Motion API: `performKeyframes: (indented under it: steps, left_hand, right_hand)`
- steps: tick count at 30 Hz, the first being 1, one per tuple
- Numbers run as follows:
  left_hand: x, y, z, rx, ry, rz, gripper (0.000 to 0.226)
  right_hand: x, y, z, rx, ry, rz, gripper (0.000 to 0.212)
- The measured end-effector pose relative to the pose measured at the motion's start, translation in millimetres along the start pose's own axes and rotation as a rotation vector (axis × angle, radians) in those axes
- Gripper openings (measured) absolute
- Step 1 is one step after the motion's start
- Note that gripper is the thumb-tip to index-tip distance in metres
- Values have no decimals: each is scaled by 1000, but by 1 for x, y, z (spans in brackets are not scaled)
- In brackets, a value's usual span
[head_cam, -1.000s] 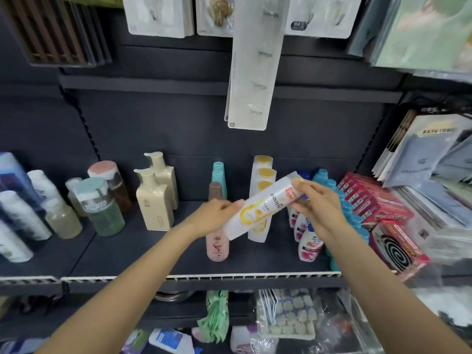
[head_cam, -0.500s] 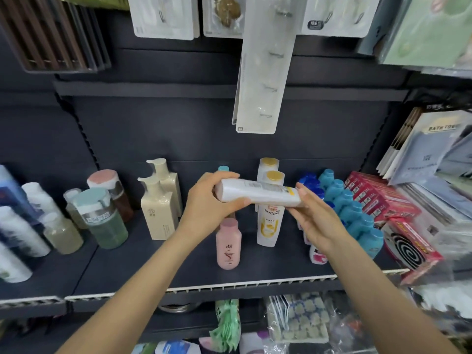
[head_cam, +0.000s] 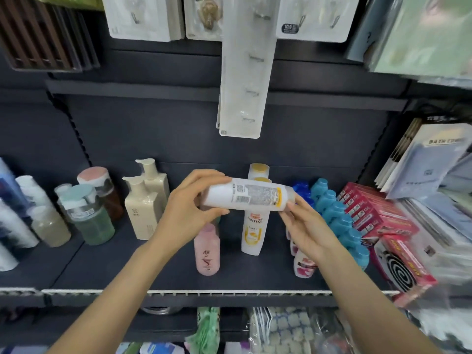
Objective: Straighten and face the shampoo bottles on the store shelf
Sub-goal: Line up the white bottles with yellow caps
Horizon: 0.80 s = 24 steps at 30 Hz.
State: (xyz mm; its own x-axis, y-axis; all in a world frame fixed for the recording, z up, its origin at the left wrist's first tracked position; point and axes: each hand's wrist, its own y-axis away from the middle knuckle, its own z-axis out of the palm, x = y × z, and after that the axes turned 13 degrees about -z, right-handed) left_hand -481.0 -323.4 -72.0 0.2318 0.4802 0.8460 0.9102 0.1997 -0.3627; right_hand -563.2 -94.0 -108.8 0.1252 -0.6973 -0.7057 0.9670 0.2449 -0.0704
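Step in hand: one white shampoo bottle (head_cam: 246, 196) lifted off the shelf (head_cam: 153, 267) and held sideways in the air, above the standing row, back label with barcode toward the camera. Left hand (head_cam: 190, 210) curled round the bottom end, thumb below, fingers over the top. Right hand (head_cam: 310, 232) pinching the cap end between thumb and fingertips (head_cam: 290, 206), remaining fingers loosely bent beneath. Bottle well clear of the shelf surface, touching nothing but the two hands.

Directly below and behind: matching white bottle with yellow label (head_cam: 254, 227) upright, front label outward; more yellow caps in file behind it. Pink bottle (head_cam: 207, 249) upright just to its left, near the shelf front. Blue-capped bottles (head_cam: 339, 218) in a row to the right, partly hidden by the right wrist.

Judged stage: early to middle; the held bottle not yet faced or set down.

Next move calls for: turning upright, cap up; rotating about the long axis until the front label faces outward; setting down in line with the matching white bottle, probably in front of it. Risk judged: knocking over the pink bottle on the way down.
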Motion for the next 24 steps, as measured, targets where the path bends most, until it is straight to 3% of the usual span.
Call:
performKeyframes:
  steps: [7,14,17,24]
  left_hand:
    - [4,13,44,121,245,-297,49]
    - [9,20,65,173,451,-558,20]
    - [6,18,63,177,447,-702,40]
    - [-4,14,56,56,463,-720,24]
  right_hand:
    - [-40,0,-22,-49,125,25,30]
    - [-50,-3,-29,-76,188,39,33]
    - [-48,-2,-26,-105,340,40,25]
    - [-45,-7,-13,1,524,-17,21]
